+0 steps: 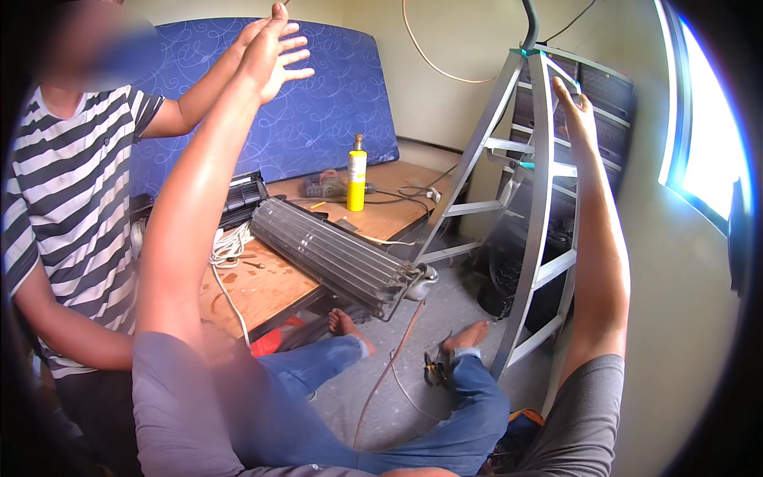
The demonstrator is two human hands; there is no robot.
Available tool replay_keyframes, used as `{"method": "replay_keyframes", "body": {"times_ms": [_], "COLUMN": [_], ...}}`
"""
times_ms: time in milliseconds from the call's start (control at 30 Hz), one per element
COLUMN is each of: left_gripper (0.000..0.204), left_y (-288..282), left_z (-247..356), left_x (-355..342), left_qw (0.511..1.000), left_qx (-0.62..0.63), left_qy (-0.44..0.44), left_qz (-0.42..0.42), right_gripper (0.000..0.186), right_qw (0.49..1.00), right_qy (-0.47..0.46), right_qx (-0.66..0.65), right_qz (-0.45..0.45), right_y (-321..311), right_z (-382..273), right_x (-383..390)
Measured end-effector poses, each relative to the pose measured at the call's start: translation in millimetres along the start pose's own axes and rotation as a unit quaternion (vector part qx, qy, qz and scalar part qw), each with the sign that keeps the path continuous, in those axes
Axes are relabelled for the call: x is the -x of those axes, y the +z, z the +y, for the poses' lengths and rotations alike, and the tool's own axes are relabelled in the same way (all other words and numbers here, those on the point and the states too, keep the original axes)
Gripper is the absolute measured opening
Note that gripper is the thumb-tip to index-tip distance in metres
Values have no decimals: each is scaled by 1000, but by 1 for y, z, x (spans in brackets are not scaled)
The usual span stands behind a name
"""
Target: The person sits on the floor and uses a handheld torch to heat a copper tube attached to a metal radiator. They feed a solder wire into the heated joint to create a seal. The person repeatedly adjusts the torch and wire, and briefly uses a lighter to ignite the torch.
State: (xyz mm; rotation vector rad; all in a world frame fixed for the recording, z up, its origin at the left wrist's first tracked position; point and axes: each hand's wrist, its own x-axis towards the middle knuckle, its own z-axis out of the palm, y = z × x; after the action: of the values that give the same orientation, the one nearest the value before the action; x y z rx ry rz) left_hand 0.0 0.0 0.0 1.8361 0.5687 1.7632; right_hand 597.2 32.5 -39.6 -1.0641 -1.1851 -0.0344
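Observation:
My left hand (270, 60) is raised at the upper left with its fingers spread, and I see nothing in it. Behind it a co-worker's forearm (191, 103) reaches up, its hand partly hidden by mine. My right hand (574, 111) is raised in front of the aluminium stepladder (544, 159), thumb stretched out. It looks open; whether it touches the ladder I cannot tell. Between my arms a long grey finned coil unit (326, 246) lies slantwise across the wooden board (238, 290), its piped end past the edge. A yellow gas cylinder (356, 179) stands upright behind it.
A person in a striped shirt (79, 215) stands close at my left. Coiled white cable (229, 245) and a power tool (326, 184) lie on the board. Black-handled pliers (435, 370) and a thin copper-coloured tube (389, 366) are on the floor. A blue mattress (342, 87) leans behind.

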Motion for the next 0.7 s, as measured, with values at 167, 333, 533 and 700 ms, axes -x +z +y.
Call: {"method": "replay_keyframes", "body": {"times_ms": [167,333,533,700], "left_gripper": [123,124,105,125], "left_y": [16,19,-6,-11], "left_z": [-13,2,16,42], "left_x": [-21,-46,-44,-33], "left_qw": [984,982,983,974], "left_qx": [146,181,184,224], "left_qy": [-70,-20,17,-9], "left_qz": [76,41,17,41], "right_gripper": [123,136,144,132], "right_qw": [997,998,991,990], "right_qy": [30,0,-72,-106], "right_qx": [-40,-68,-100,-72], "right_qz": [-60,8,-46,-62], "right_y": [18,13,-16,-40], "right_z": [-32,-46,-57,-81], "right_x": [16,6,-7,27]}}
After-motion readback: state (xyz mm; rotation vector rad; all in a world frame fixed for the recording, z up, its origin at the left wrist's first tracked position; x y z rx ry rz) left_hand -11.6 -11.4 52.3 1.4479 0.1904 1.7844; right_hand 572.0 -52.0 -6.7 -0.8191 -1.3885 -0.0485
